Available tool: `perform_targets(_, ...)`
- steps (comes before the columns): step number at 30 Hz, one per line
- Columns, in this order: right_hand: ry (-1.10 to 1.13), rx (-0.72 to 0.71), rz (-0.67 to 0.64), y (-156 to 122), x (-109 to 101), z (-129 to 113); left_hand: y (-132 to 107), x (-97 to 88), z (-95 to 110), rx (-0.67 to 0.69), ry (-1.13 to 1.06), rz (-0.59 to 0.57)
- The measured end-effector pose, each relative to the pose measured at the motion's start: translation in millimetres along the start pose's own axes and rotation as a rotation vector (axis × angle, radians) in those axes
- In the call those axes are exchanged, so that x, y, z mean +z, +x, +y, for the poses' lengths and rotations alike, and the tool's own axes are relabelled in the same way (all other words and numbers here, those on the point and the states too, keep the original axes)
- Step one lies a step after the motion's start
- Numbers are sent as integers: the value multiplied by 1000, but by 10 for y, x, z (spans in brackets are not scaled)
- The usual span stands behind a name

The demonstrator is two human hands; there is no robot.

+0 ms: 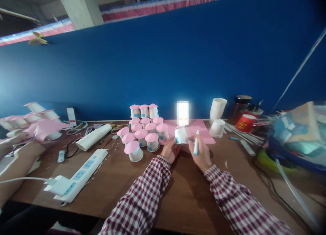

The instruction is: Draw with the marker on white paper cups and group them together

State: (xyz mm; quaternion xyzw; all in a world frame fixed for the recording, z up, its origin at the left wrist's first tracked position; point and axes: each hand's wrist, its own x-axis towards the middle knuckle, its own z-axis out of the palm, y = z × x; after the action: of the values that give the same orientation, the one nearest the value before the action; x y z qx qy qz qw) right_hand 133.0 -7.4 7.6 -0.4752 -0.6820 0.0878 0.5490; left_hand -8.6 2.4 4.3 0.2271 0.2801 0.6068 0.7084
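My left hand (pixel 170 151) is closed on a small white paper cup (pixel 180 135) tipped on its side, with a patch of blue showing near its lower left. A white and light-blue marker pen (pixel 196 147) is gripped in my right hand (pixel 203 154), just to the right of the cup. Behind both hands lies a sheet of pink paper (pixel 203 130). To the left stand several upturned paper cups (pixel 136 154) topped with pink paper discs, some bearing blue marks; three stand in a raised row at the back.
A bright screen (pixel 182 113) stands against the blue partition (pixel 163 65). White cup stacks (pixel 217 109) and a red cup (pixel 245 123) are to the right, near a cluttered basin (pixel 297 160). At left lie a power strip (pixel 83 174) and another person's hands (pixel 30 150) holding pink paper.
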Motion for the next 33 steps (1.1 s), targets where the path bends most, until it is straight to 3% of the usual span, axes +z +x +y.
perform_targets(6,29,-50,-10,2,7,-34,-5,0,-6,-36,-17,27)
perform_targets(13,113,-64,-28,-4,-12,-124,-28,-2,1,16,-3,-62)
perform_targets(19,53,-53,-1,-8,-7,-108,-60,28,64,-79,-68,-27)
perform_targets(33,58,-62,-52,-28,14,-86,-58,40,49,-65,-116,-57)
